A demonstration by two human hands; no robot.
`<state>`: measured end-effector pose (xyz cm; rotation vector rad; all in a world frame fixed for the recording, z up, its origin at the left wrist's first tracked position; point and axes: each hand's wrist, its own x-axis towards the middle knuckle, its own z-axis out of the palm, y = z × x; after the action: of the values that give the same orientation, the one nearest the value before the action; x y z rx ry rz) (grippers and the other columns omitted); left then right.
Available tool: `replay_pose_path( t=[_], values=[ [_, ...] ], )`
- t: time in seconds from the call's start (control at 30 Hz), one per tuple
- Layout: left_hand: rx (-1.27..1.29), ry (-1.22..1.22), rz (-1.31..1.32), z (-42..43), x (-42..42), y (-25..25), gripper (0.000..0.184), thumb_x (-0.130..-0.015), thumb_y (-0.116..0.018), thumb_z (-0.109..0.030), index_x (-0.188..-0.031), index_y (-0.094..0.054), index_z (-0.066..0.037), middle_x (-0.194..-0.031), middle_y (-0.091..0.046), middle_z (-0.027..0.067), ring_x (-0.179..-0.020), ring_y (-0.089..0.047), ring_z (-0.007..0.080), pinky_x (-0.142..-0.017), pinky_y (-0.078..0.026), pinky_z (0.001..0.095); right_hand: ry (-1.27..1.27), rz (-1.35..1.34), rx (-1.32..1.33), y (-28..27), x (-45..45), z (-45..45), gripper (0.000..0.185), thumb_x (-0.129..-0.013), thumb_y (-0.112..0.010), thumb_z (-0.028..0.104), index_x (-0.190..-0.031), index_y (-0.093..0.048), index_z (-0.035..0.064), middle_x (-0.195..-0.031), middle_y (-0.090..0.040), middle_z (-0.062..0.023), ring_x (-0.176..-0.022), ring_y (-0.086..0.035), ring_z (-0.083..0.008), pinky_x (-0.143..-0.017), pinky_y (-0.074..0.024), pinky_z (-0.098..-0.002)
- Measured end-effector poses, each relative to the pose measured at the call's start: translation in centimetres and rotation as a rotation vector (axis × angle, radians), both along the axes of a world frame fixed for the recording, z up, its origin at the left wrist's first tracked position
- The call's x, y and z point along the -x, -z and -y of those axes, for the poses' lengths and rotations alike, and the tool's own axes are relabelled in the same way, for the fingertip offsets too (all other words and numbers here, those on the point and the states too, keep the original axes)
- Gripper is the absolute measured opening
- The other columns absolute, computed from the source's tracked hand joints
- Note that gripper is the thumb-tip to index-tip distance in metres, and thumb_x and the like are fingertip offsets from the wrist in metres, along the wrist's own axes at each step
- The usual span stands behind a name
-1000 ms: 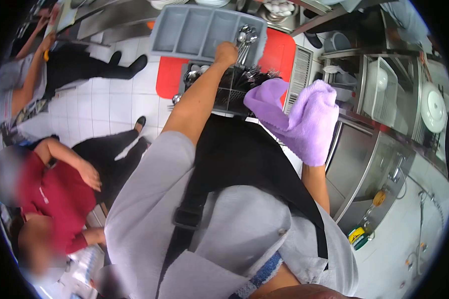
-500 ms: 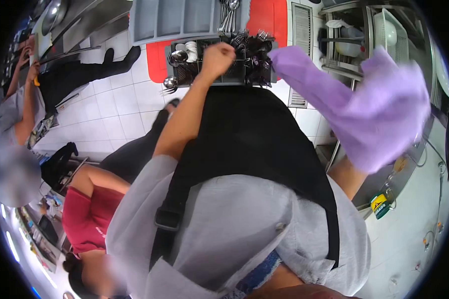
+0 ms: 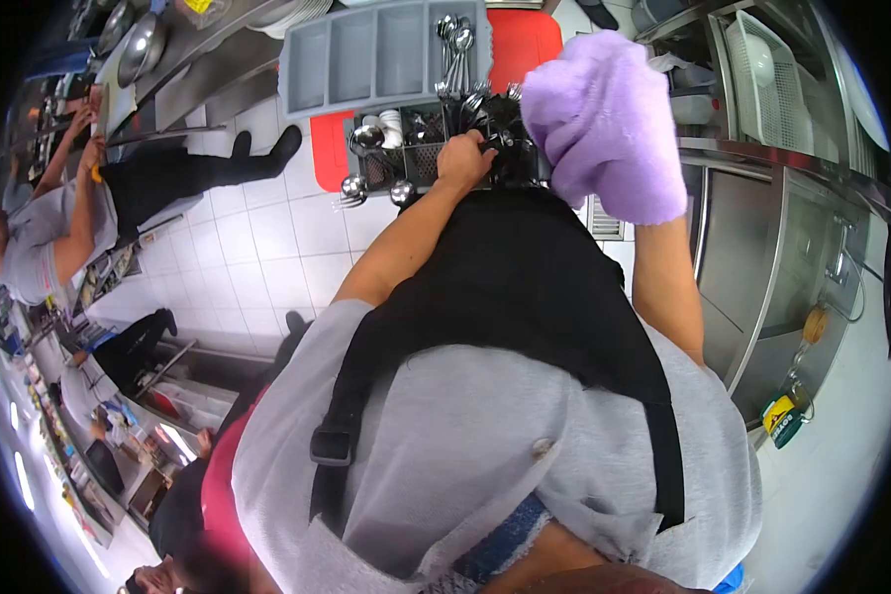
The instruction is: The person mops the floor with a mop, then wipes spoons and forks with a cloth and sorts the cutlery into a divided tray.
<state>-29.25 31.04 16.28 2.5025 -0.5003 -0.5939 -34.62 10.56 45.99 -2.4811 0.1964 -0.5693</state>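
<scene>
My left hand point(image 3: 464, 160) is over the dark cutlery basket point(image 3: 422, 158), its fingers closed at the dark handles in the middle compartments; what they grip is too small to make out. The purple cloth point(image 3: 609, 129) covers my right hand, so its fingers are hidden. Forks point(image 3: 477, 97) stand up in the basket, with ladles point(image 3: 368, 137) and white spoons point(image 3: 391, 127) at its left. Beyond the basket lies a grey divided tray point(image 3: 351, 61), with metal spoons point(image 3: 457, 57) in its right-hand compartment.
A red surface point(image 3: 523, 48) shows under the tray and basket. At the left a co-worker point(image 3: 45, 233) stands by a counter with metal bowls point(image 3: 143, 49). Another person in red point(image 3: 226, 485) is at the lower left. Metal shelving point(image 3: 713, 148) stands at the right.
My left hand went from the tray's spoons down to the basket. The cloth swung out right, then came back in beside the basket. The person in red has moved lower and behind me.
</scene>
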Motion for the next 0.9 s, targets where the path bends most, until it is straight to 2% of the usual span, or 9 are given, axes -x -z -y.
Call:
replay_pose_path(
  t=[0.23, 0.37, 0.4, 0.5, 0.53, 0.63, 0.7, 0.73, 0.9],
  values=[
    [0.095, 0.059, 0.147, -2.6, -0.8, -1.3, 0.021, -0.090, -0.074, -0.025, -0.087, -0.072, -0.003, -0.080, -0.072, 0.0210, -0.080, -0.071, 0.0415, -0.075, -0.055, 0.0513, -0.002, -0.059, -0.047, 2.9, -0.4, -0.1, 0.024, -0.071, -0.080, 0.012, -0.090, -0.066, 0.0089, -0.086, -0.060, -0.0101, -0.076, -0.063, -0.0318, -0.069, -0.0524, -0.0402],
    [0.330, 0.127, 0.236, -3.7, -3.4, -9.4, 0.012, -0.094, -0.071, -0.012, -0.094, -0.066, 0.000, -0.071, -0.067, 0.0171, -0.062, -0.065, 0.0310, -0.062, -0.051, 0.0405, -0.005, -0.160, -0.019, 5.9, -1.7, -1.0, 0.024, -0.075, -0.078, 0.011, -0.095, -0.066, 0.0079, -0.090, -0.061, -0.0113, -0.079, -0.064, -0.0332, -0.071, -0.0528, -0.0412],
    [0.371, 0.152, 0.230, -3.5, -4.3, -11.7, 0.012, -0.098, -0.068, -0.010, -0.095, -0.064, 0.002, -0.070, -0.066, 0.0149, -0.062, -0.065, 0.0222, -0.061, -0.050, 0.0351, -0.024, -0.179, 0.002, 6.4, -2.0, -1.5, 0.024, -0.076, -0.078, 0.010, -0.096, -0.066, 0.0076, -0.090, -0.062, -0.0116, -0.080, -0.064, -0.0336, -0.072, -0.0528, -0.0414],
    [0.468, 0.115, 0.077, -1.4, -5.6, -18.3, 0.013, -0.095, -0.069, -0.010, -0.094, -0.065, 0.002, -0.080, -0.069, 0.0223, -0.069, -0.069, 0.0369, -0.065, -0.052, 0.0433, -0.140, -0.138, 0.038, 6.8, -2.8, -3.5, 0.024, -0.078, -0.076, 0.009, -0.100, -0.067, 0.0068, -0.093, -0.063, -0.0125, -0.082, -0.064, -0.0347, -0.073, -0.0531, -0.0421],
    [0.602, 0.105, 0.081, -0.9, -6.2, -17.4, 0.015, -0.095, -0.073, -0.011, -0.095, -0.068, 0.004, -0.077, -0.072, 0.0149, -0.065, -0.069, 0.0231, -0.062, -0.052, 0.0341, -0.188, -0.092, -0.005, 6.6, -3.0, -4.1, 0.024, -0.079, -0.076, 0.009, -0.101, -0.067, 0.0066, -0.094, -0.063, -0.0128, -0.083, -0.065, -0.0350, -0.074, -0.0531, -0.0424],
    [0.796, -0.176, -0.243, 0.6, -6.3, -19.2, 0.016, -0.094, -0.077, -0.010, -0.095, -0.070, 0.004, -0.079, -0.074, 0.0083, -0.068, -0.069, 0.0128, -0.062, -0.052, 0.0274, -0.314, 0.028, -0.408, 5.7, -3.5, -3.9, 0.017, -0.091, -0.067, 0.008, -0.108, -0.064, 0.0047, -0.098, -0.068, -0.0136, -0.088, -0.070, -0.0312, -0.075, -0.0544, -0.0383],
    [0.846, -0.232, -0.195, 1.4, -5.8, -19.7, 0.019, -0.093, -0.080, -0.011, -0.096, -0.070, 0.005, -0.079, -0.072, 0.0045, -0.066, -0.064, 0.0072, -0.060, -0.049, 0.0221, -0.265, -0.050, -0.331, 5.6, -4.2, -3.4, 0.016, -0.092, -0.066, 0.007, -0.107, -0.064, 0.0045, -0.098, -0.068, -0.0139, -0.090, -0.070, -0.0313, -0.075, -0.0543, -0.0377],
    [0.807, -0.233, -0.153, 1.4, -5.6, -19.7, 0.020, -0.094, -0.079, -0.012, -0.097, -0.070, 0.005, -0.079, -0.071, 0.0046, -0.065, -0.063, 0.0075, -0.060, -0.049, 0.0217, -0.223, -0.091, -0.603, 5.6, -4.3, -3.8, 0.015, -0.093, -0.065, 0.010, -0.107, -0.064, 0.0043, -0.101, -0.069, -0.0146, -0.089, -0.069, -0.0323, -0.075, -0.0544, -0.0369],
    [0.806, -0.407, -0.124, 2.2, -2.6, -20.5, 0.029, -0.102, -0.070, -0.025, -0.094, -0.064, 0.002, -0.073, -0.065, 0.0027, -0.063, -0.058, 0.0072, -0.057, -0.048, 0.0248, 0.008, 0.032, -0.069, 6.3, -5.2, -4.4, 0.014, -0.089, -0.069, 0.016, -0.100, -0.067, 0.0064, -0.098, -0.072, -0.0118, -0.087, -0.070, -0.0284, -0.071, -0.0549, -0.0381]
  ],
)
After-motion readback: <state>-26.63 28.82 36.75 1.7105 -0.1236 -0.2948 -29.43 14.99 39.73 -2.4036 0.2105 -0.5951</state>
